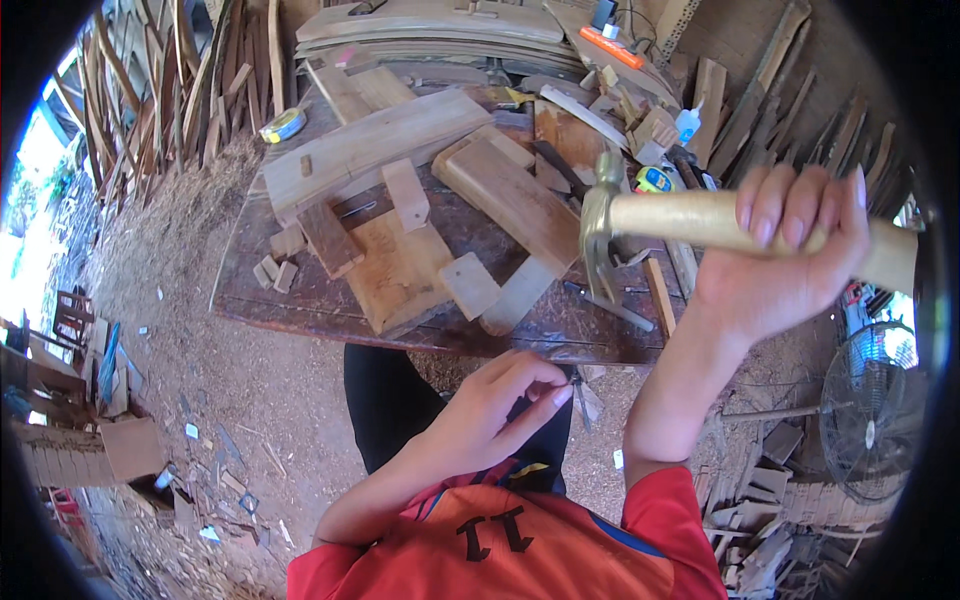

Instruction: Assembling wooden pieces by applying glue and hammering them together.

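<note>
Right hand [798, 215] clenches hammer [650, 216] at right of frame, likely head-heavy, stiff, best held low on handle [700, 221]; left hand [500, 400], lower centre, pinches dark piece [578, 380], kind unclear

The dark table [245, 290] (reddish, scuffed) bears small wooden blocks [286, 276], a squarish panel [393, 270] and overlapping boards [395, 143]

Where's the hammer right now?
Head view, right of centre: the hammer is gripped by its handle in the right hand, metal head to the left, appearing just below the yellow-and-blue tape measure.
</note>
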Tool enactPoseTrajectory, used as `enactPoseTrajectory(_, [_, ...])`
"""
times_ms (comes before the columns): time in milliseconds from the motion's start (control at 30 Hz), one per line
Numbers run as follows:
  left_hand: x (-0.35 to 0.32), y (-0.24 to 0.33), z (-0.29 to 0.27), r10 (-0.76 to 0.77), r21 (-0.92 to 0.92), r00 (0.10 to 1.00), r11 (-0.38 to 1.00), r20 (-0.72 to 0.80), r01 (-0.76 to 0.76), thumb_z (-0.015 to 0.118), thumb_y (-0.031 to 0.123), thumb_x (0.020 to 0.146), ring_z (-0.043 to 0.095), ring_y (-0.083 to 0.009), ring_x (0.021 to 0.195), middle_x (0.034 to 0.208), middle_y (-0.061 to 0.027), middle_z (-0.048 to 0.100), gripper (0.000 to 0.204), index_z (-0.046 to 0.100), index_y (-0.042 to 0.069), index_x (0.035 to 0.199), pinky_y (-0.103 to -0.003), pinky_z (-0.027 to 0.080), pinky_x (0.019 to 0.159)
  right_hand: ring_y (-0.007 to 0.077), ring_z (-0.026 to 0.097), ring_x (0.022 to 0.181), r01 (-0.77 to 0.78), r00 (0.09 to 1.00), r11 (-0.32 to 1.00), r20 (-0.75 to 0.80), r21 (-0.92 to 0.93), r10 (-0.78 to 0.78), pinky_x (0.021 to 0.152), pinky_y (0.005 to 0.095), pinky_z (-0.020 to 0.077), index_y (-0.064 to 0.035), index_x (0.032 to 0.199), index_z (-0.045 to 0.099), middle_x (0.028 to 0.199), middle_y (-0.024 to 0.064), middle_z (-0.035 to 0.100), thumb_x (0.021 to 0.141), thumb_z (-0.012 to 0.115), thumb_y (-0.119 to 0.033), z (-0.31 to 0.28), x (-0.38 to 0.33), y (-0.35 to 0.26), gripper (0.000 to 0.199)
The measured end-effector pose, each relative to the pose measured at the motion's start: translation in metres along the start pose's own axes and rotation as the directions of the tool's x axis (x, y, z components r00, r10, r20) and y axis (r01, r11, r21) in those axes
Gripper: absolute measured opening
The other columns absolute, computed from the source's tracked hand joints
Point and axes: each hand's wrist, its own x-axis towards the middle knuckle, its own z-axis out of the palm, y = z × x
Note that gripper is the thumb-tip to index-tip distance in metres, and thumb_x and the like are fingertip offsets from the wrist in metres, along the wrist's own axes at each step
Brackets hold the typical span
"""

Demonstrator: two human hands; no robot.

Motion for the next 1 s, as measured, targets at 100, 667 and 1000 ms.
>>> enactPoseTrajectory(100, [0.000,-0.002,-0.006,-0.022,0.017,1.000,1.000,-0.013,0.022,0.068,0.010,0.099,0.065,-0.0188,0.082,0.092,-0.0092,0.063,0.013,0.062,0.000,0.105,-0.030,0.052,0.073,0.0132,0.043,0.056,0.058,0.998,0.989,-0.028,0.138,-0.055,0.056,0.0296,0.0375,-0.0145,0.077,0.045,0.064,0.0002,0.040,0.099,0.056,-0.024,0.001,0.029,0.030,0.026])
enactPoseTrajectory(667, [-0.032,0.016,-0.028,-0.087,0.054,0.981,0.994,-0.173,0.097,0.069,0.007,0.097,0.063,-0.0160,0.078,0.087,-0.0090,0.067,0.010,0.064,0.000,0.102,-0.029,0.050,0.075,0.0143,0.056,0.099,-0.225,0.967,0.945,-0.174,-0.237,0.187,0.088,0.0321,0.0416,-0.0050,0.111,0.057,0.101,0.0055,0.060,0.093,0.074,-0.025,-0.018,0.078,0.223,0.032])
enactPoseTrajectory(1000, [-0.029,0.000,-0.014,-0.130,-0.012,0.981,0.991,-0.146,0.130,0.068,0.010,0.098,0.063,-0.0153,0.075,0.085,-0.0089,0.068,0.010,0.065,0.001,0.101,-0.029,0.050,0.074,0.0095,0.058,0.101,-0.293,0.855,0.687,0.139,-0.665,0.499,0.092,0.0250,0.0448,-0.0075,0.112,0.066,0.107,-0.0005,0.066,0.091,0.078,-0.023,-0.088,-0.001,0.069,0.028])
